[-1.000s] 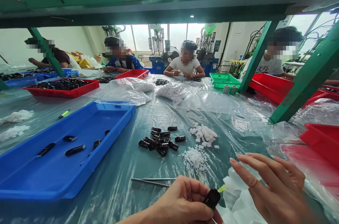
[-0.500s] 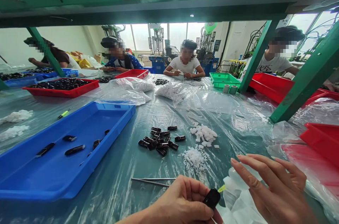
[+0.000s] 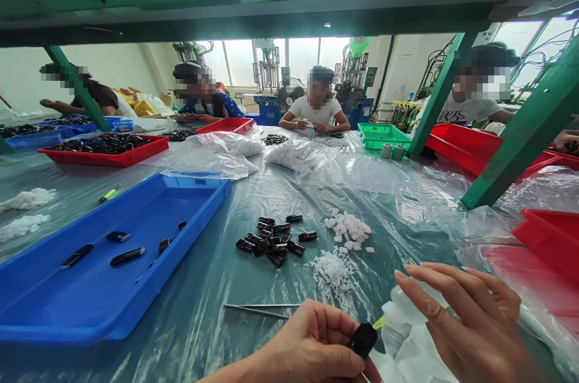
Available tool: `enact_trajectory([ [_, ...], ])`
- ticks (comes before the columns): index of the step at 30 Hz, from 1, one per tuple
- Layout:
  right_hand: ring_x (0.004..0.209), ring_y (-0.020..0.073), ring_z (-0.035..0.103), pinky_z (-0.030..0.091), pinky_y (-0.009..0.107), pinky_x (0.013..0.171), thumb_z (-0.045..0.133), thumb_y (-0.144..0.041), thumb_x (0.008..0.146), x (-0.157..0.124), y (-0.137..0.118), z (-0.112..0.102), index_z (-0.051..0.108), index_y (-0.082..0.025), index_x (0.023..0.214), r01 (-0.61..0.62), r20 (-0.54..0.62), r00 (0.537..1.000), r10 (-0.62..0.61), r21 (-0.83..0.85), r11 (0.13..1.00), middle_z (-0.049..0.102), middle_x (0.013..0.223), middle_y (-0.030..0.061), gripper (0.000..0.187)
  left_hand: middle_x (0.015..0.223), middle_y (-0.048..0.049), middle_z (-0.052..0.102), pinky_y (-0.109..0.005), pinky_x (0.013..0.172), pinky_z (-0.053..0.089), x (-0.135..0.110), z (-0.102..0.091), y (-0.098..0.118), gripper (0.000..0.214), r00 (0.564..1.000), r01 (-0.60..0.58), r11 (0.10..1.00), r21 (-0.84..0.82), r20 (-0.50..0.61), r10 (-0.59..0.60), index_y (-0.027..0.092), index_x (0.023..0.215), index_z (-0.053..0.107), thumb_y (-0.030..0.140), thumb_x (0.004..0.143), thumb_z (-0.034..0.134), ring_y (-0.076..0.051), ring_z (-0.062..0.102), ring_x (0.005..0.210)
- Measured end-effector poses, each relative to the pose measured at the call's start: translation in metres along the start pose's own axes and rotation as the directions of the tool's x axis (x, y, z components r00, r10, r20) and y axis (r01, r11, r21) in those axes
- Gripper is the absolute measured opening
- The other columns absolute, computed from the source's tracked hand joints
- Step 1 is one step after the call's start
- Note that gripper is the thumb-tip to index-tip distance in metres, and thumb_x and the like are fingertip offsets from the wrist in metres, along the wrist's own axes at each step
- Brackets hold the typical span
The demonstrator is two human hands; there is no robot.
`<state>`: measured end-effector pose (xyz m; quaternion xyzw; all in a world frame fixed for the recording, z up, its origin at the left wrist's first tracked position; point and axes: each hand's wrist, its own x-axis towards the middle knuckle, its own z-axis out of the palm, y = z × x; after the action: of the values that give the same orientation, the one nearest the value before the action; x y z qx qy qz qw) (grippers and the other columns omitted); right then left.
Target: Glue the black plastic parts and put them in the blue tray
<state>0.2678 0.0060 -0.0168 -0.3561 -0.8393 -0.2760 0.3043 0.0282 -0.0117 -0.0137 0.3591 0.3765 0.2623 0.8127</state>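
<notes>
At the bottom centre my left hand point(image 3: 323, 344) pinches a small glossy black plastic casing point(image 3: 362, 339) between thumb and fingers. A yellow-green tip point(image 3: 380, 322) sticks out of the casing's right side. My right hand point(image 3: 470, 310) is open and holds nothing, its fingers stretched out to the right of the casing. Crumpled white tissue or cloth point(image 3: 402, 335) lies below and between the hands. Two thin metal prongs point(image 3: 257, 309) lie on the table, their right ends hidden behind my left hand. Beyond is a loose pile of black casings point(image 3: 274, 241).
Small white chips point(image 3: 348, 229) and finer white pieces point(image 3: 333, 273) lie beside the pile. A blue tray point(image 3: 136, 310) with several black pieces is at left, a red tray point(image 3: 549, 244) at right. A green shelf beam point(image 3: 158, 6) crosses overhead. Several people sit across the plastic-covered table.
My hands and the black casing have hardly moved. At the far left, another person's hands have shifted slightly to the left.
</notes>
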Motion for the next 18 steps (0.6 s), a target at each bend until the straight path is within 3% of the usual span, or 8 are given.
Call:
enact_trajectory([
  [18,0.098,0.0208,0.060,0.034,0.040,0.085,0.049,-0.008,0.087,0.0061,0.0051,-0.0027,0.062,-0.027,0.112,0.003,0.019,1.000,-0.005,0.123,0.992,0.067,0.104,0.0039,0.034,0.072,-0.0078,0.071,-0.013,0.051,0.045,-0.0033,-0.0013,0.0029,0.018,1.000,-0.018,0.994,0.109,0.004,0.017,0.009,0.078,0.073,0.019,0.063,0.070,-0.007,0.061,0.054],
])
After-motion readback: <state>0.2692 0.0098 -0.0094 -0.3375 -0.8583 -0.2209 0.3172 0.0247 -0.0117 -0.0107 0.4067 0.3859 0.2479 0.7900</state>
